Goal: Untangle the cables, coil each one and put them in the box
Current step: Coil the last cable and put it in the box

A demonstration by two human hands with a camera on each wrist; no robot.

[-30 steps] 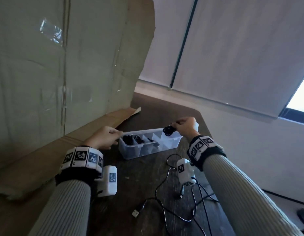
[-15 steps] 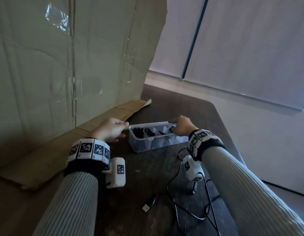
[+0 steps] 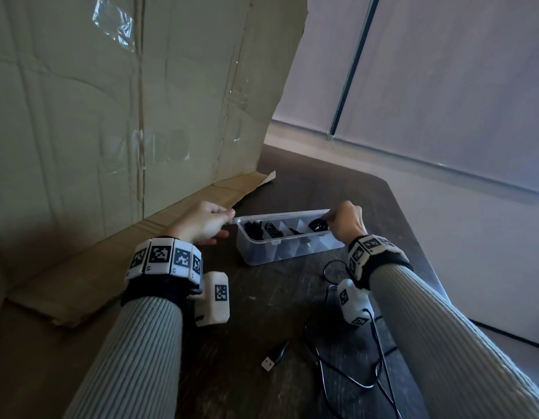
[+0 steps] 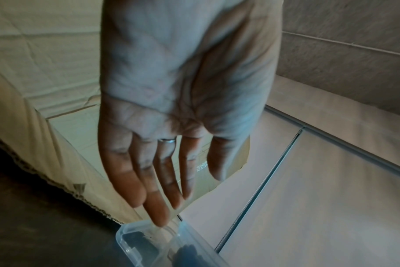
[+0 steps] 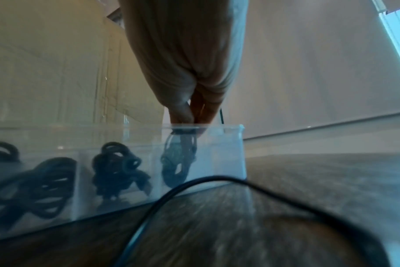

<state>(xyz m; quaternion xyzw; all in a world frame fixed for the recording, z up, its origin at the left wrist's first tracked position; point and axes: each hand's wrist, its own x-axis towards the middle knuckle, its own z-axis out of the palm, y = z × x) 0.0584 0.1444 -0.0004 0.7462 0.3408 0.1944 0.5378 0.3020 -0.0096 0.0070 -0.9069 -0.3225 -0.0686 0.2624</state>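
Observation:
A clear plastic box [image 3: 262, 255] with dividers stands on the dark table. Black coiled cables [image 3: 256, 229] fill several of its compartments. My right hand [image 3: 330, 217] pinches a small black coiled cable [image 3: 318, 225] in the rightmost compartment. The right wrist view shows those fingertips [image 5: 183, 115] at the rim with the coiled cable [image 5: 178, 162] hanging inside the box [image 5: 46, 137]. My left hand [image 3: 229, 213] rests at the box's left end. In the left wrist view its fingers [image 4: 159, 213] are straight, one fingertip touching the box [image 4: 126, 234] at its corner rim.
A loose black cable [image 3: 322, 367] with a USB plug [image 3: 269, 362] lies tangled on the table in front of the box. A large cardboard sheet [image 3: 111, 146] stands on the left, its flap flat on the table. The table's edge [image 3: 413, 213] runs close on the right.
My right hand has lowered the coiled cable from above the box into its rightmost compartment. The left hand has stayed at the box's left end.

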